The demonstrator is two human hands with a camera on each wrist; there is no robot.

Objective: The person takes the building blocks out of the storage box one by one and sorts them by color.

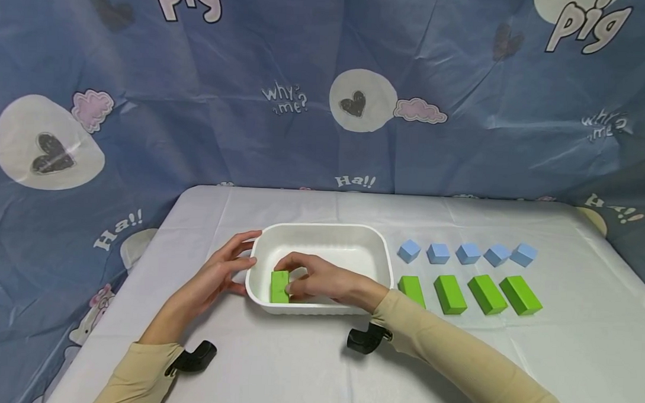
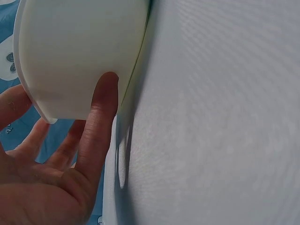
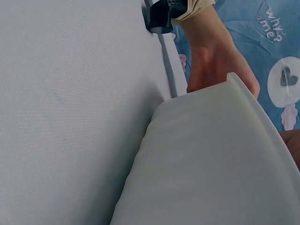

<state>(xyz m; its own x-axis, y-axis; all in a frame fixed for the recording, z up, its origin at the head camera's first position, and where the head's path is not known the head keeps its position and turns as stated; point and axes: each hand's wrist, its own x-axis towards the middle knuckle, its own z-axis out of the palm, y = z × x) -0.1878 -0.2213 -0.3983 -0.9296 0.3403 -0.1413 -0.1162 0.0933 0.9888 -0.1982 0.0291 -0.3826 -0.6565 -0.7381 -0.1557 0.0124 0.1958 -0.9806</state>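
A white rectangular tub [image 1: 326, 309] stands on the table. In its left end, a green block [image 1: 279, 280] is pinched between the thumb and fingers of my right hand [image 1: 320, 277]. The right wrist view is mostly the tub's outer wall [image 3: 211, 159], and only a sliver of the right hand [image 3: 291, 143] shows at its edge. My left hand [image 1: 221, 272] rests against the tub's left end with fingers spread and fairly straight. One finger [image 2: 99, 119] of that hand lies along the outer wall in the left wrist view, the others near the rim.
Right of the tub, several blue cubes [image 1: 438, 253] form a back row. Several green blocks [image 1: 450, 295] line up in front of them, the leftmost partly behind my right sleeve [image 1: 445, 348]. A white cloth [image 1: 274, 366] covers the table; a blue printed curtain [image 1: 303, 147] hangs behind.
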